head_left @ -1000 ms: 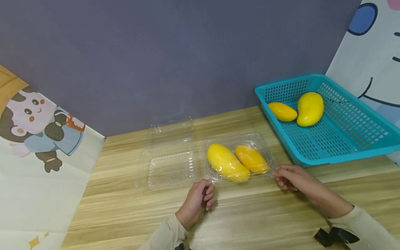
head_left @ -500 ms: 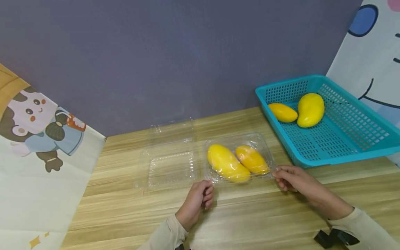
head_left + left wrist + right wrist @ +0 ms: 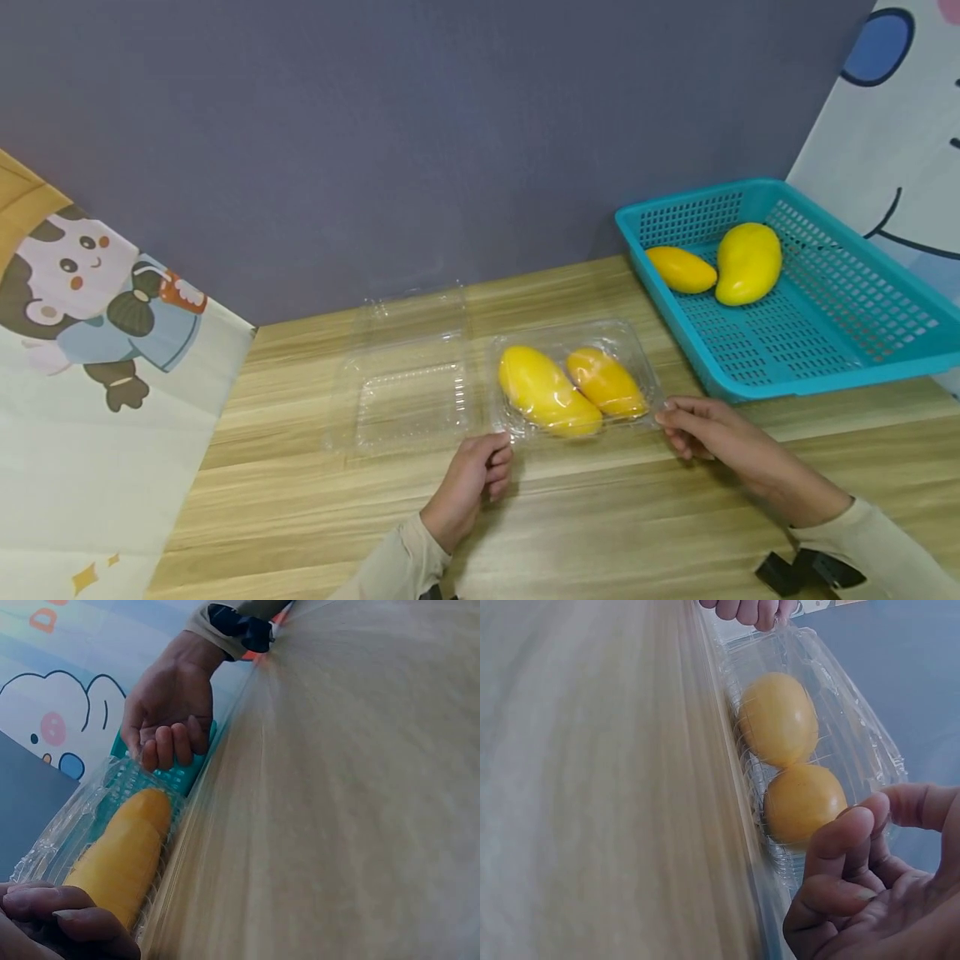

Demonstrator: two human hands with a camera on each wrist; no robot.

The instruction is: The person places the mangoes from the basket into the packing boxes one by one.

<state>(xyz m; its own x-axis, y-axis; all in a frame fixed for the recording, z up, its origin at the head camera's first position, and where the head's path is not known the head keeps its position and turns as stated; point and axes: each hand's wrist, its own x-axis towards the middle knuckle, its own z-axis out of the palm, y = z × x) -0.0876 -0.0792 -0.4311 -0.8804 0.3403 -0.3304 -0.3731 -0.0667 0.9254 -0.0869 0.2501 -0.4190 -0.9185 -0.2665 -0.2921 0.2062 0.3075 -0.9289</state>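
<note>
A transparent plastic clamshell box (image 3: 622, 337) lies on the table with its lid down over two mangoes. The larger yellow mango (image 3: 550, 392) is on the left, and a smaller orange-yellow mango (image 3: 607, 382) leans beside it. My left hand (image 3: 472, 483) pinches the box's near left corner between thumb and curled fingers. At the near right corner, my right hand (image 3: 705, 429) pinches the plastic edge with thumb and forefinger. The right wrist view shows that pinch close, with the right fingers (image 3: 840, 832) bent beside the smaller mango (image 3: 802, 802).
A second transparent clamshell (image 3: 408, 408) stands open to the left, its lid towards the grey wall (image 3: 450, 150). On the right, a blue-green plastic basket (image 3: 810, 383) holds a yellow mango (image 3: 748, 263) and a smaller orange one (image 3: 681, 269). Wood-grain table (image 3: 300, 500) shows in front.
</note>
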